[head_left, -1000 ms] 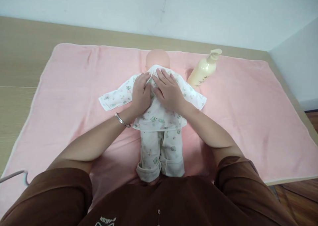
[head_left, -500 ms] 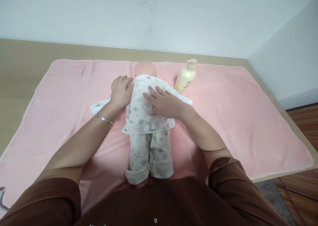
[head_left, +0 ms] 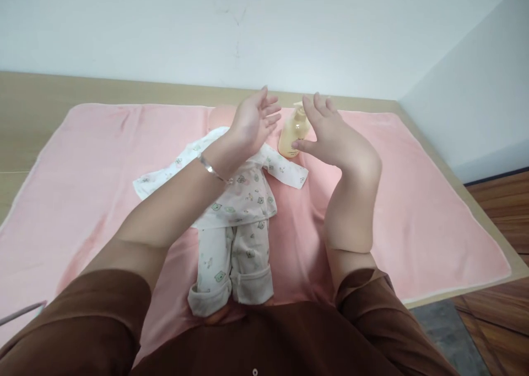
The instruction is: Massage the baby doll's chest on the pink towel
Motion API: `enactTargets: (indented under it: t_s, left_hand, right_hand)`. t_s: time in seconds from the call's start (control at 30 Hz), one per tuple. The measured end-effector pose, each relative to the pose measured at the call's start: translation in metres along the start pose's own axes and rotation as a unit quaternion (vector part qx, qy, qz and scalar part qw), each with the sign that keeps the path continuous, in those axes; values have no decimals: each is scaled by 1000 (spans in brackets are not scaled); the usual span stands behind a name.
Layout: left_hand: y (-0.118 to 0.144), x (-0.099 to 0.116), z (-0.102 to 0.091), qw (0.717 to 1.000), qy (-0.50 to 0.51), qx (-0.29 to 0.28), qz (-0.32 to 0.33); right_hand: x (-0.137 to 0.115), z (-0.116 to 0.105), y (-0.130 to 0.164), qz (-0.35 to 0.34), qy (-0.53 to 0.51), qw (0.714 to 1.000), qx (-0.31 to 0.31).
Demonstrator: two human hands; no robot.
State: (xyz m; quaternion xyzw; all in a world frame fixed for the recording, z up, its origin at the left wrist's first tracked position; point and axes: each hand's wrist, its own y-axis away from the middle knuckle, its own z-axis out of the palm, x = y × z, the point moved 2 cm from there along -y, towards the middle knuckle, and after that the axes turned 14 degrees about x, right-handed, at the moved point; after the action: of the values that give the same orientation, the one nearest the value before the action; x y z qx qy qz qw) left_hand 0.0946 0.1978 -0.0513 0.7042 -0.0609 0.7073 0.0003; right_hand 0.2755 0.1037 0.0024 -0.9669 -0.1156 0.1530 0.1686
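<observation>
Currently: left hand and right hand raised, fingers spread, palms facing, holding nothing. Below them, soft baby doll in white bear-print cotton suit lies on pink towel. Cream plastic pump bottle stands beside the doll's shoulder.

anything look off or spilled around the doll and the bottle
Nothing spilled or damaged. The doll lies on the pink towel, slightly askew, with rumpled clothes. The lotion pump bottle stands upright beside it. Both hands, left hand and right hand, are raised, open and holding nothing.
</observation>
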Motion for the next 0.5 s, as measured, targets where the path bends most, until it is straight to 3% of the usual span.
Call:
enactTargets:
  t_s: [0.07, 0.2, 0.33, 0.5]
  left_hand:
    - [-21, -4, 16, 997, 30, -50, -50]
    - [-49, -18, 30, 991, 78, -96, -52]
    - [-50, -23, 32, 978, 134, -127, -97]
    - [-45, -18, 33, 970, 164, -116, -139]
  right_hand:
    - [14, 14, -9, 5, -4, 1000, 26]
    - [18, 29, -23, 13, -2, 1000, 27]
    - [7, 33, -27, 4, 2, 1000, 2]
    - [-10, 35, -27, -5, 32, 998, 49]
